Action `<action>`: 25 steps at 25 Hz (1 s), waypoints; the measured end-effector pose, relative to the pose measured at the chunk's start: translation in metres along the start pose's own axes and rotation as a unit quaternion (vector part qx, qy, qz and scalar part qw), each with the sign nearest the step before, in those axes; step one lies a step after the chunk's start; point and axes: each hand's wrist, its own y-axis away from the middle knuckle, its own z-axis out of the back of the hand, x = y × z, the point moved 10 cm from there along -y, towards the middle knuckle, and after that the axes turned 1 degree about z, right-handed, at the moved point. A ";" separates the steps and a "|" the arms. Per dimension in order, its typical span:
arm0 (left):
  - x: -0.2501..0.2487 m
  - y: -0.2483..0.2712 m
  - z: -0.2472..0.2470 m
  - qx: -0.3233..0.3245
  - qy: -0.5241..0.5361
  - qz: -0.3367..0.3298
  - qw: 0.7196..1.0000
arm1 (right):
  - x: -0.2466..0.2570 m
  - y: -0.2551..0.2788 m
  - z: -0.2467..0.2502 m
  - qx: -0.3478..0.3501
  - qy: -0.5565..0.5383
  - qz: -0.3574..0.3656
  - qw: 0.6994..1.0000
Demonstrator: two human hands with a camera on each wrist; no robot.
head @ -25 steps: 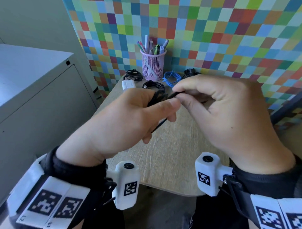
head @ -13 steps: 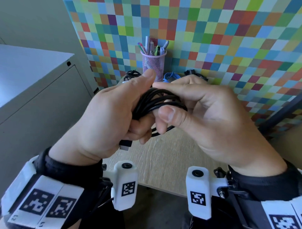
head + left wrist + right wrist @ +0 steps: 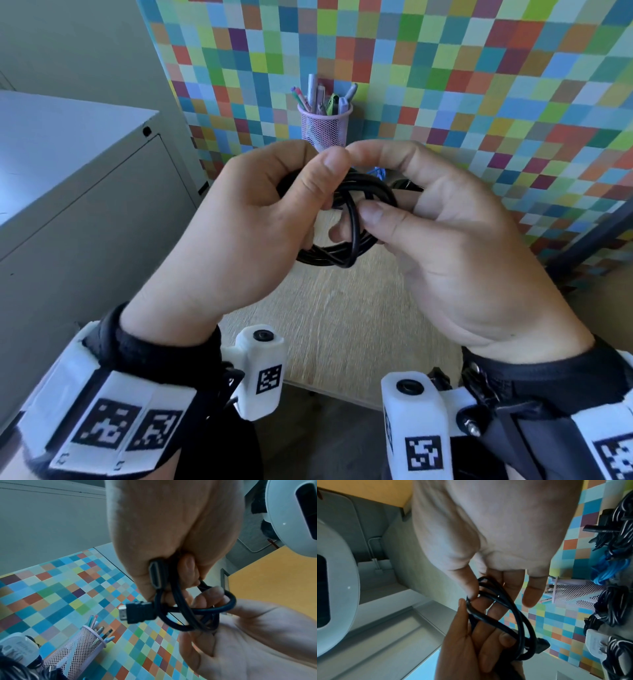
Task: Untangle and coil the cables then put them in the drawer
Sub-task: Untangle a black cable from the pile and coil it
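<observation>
Head view, hold: Above the bench (image 3: 342, 325), the left hand (image 3: 239, 233) and right hand (image 3: 455, 246) meet around a small black cable coil (image 3: 346, 219); left thumb and fingers (image 3: 325, 178) are curled over its top, right thumb pinches its side.
Head view, risk: One strand crosses the loops between the two thumbs. If either pinch eases, the stiff loops will likely spring apart.
Left wrist view, plugs: One flat plug (image 3: 157, 574) is tucked under the left hand's curled fingers (image 3: 188, 572); a second plug (image 3: 137, 612) juts free just beyond the fingertips.
Left wrist view, risk: That loose end looks unsecured and could slip back out of the wrap, undoing the coil.
Right wrist view, grip: The right hand's thumb and forefinger (image 3: 467, 582) pinch the loops, the other fingers straighter beside them.
Right wrist view, risk: More cables (image 3: 614, 601) lie past the fingertips, near a mesh pen cup (image 3: 576, 592); a dropped coil could tangle with them.
Drawer: not identifiable in any view; the coil is held in the air, not yet stowed.
</observation>
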 end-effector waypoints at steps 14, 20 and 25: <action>-0.009 -0.001 0.001 -0.039 -0.023 -0.040 0.998 | 0.028 0.007 0.026 -0.164 0.346 0.109 0.917; -0.003 -0.003 0.011 -0.058 -0.036 -0.023 0.997 | 0.032 0.007 0.027 -0.158 0.281 0.111 0.940; -0.008 -0.001 0.016 -0.097 -0.098 -0.048 0.989 | 0.028 0.004 0.021 -0.102 0.201 0.089 0.970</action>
